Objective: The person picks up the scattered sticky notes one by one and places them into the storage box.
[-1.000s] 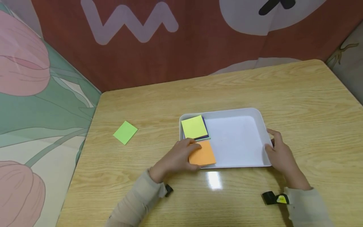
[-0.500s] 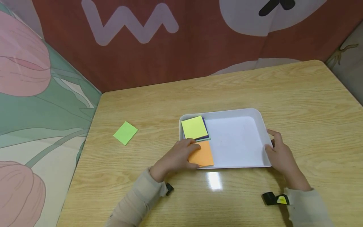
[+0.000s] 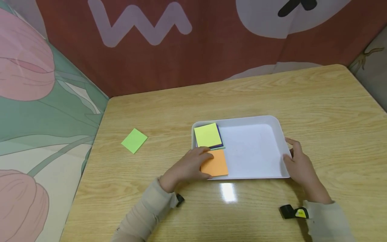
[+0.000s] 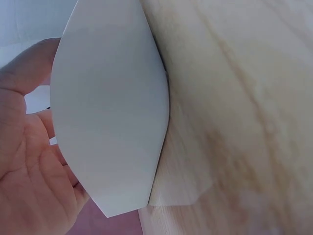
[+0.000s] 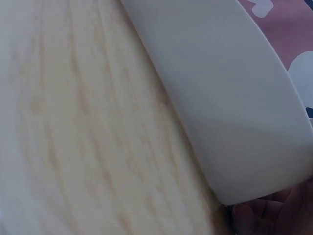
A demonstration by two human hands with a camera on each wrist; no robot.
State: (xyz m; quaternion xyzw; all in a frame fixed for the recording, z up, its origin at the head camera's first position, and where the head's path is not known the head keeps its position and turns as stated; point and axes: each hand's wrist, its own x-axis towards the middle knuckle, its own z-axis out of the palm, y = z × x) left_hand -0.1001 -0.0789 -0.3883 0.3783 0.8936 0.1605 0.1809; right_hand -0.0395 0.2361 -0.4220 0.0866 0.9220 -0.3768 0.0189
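Note:
A white tray lies on the wooden table. In its far left corner a yellow note tops a small stack of purple and green notes. My left hand holds an orange note pad at the tray's near left corner, thumb on top. In the left wrist view the palm lies against the tray's outer wall. My right hand grips the tray's right rim, thumb over the edge; the right wrist view shows that wall close up.
A single green note lies on the table to the left of the tray. Patterned cloth walls close off the back and left sides. Bare wood stretches right of and behind the tray.
The orange pad has slid a little to the left and further into the tray's corner under my left hand. The tray and my right hand stay where they were.

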